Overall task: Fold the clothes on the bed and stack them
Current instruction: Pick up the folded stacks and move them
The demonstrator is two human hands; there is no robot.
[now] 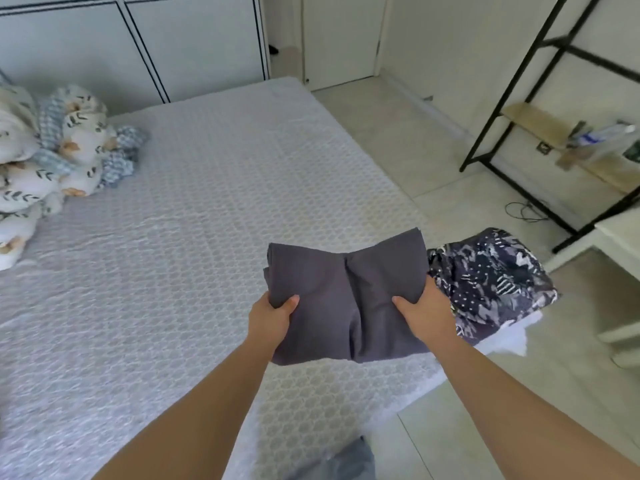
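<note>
Lying bunched at the far left of the bed is a patterned quilt. Near the right edge, the left hand and right hand each grasp a folded grey garment, thumbs on top. Just right lies a folded dark patterned garment.

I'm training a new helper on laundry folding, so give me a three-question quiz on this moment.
1. True or false: both hands grip the grey folded garment.
2. What lies directly right of it, at the bed's corner?
A) patterned dark clothes
B) a pillow
C) a towel
3. Name what is bunched at the bed's far left.

Key:
1. True: left hand and right hand each hold an edge.
2. A
3. A printed quilt
</note>
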